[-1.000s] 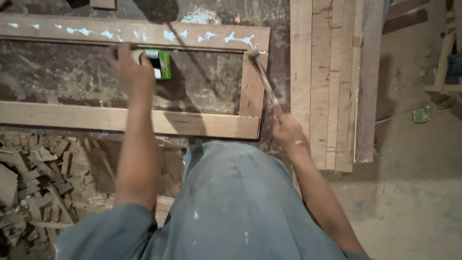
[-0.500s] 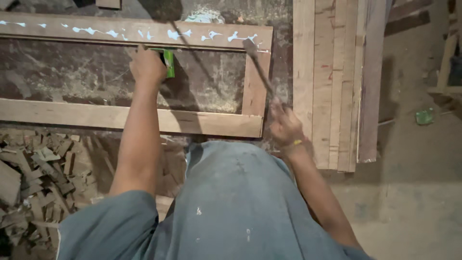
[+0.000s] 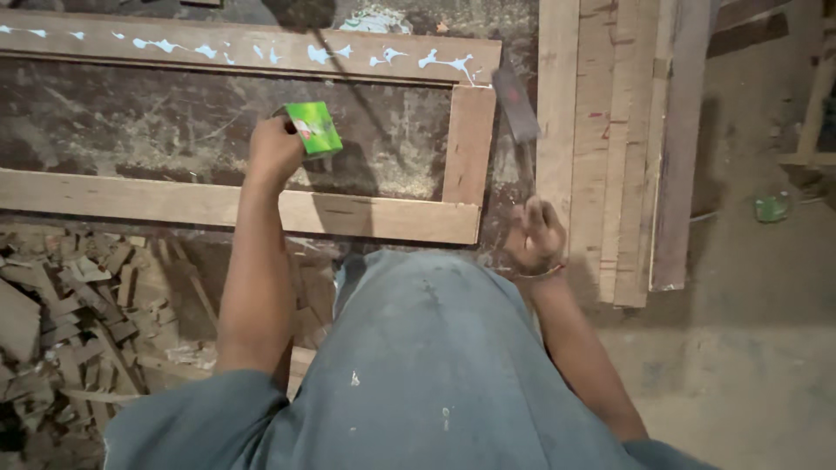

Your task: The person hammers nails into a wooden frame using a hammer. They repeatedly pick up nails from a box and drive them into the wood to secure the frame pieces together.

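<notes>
At far left a heap of wood scraps point(image 3: 74, 322) lies on the floor, just below the near rail of a wooden frame point(image 3: 366, 218) that lies flat on dark, stained ground. The frame's far rail carries a line of pale blue-white smears, glue by the look of it.

The left hand point(image 3: 274, 152) is held over the opening of the frame, between the two rails. Its fingers are curled shut around a small green box point(image 3: 313, 128), which sticks out to the right of the fist, tilted, above the dark ground inside the frame. Whether the box is open, and what is in it, cannot be told.

Further right, the right hand point(image 3: 535, 231) is closed in a fist round the handle of a hammer point(image 3: 516, 104). The hammer's head is blurred and points away from the person, in the narrow gap between the frame's right upright and a stack of planks point(image 3: 610, 148) lying lengthwise beside it. The fist sits near the frame's near right corner.

At far right a small green object point(image 3: 765, 207) lies on the bare floor, well apart from both hands.
</notes>
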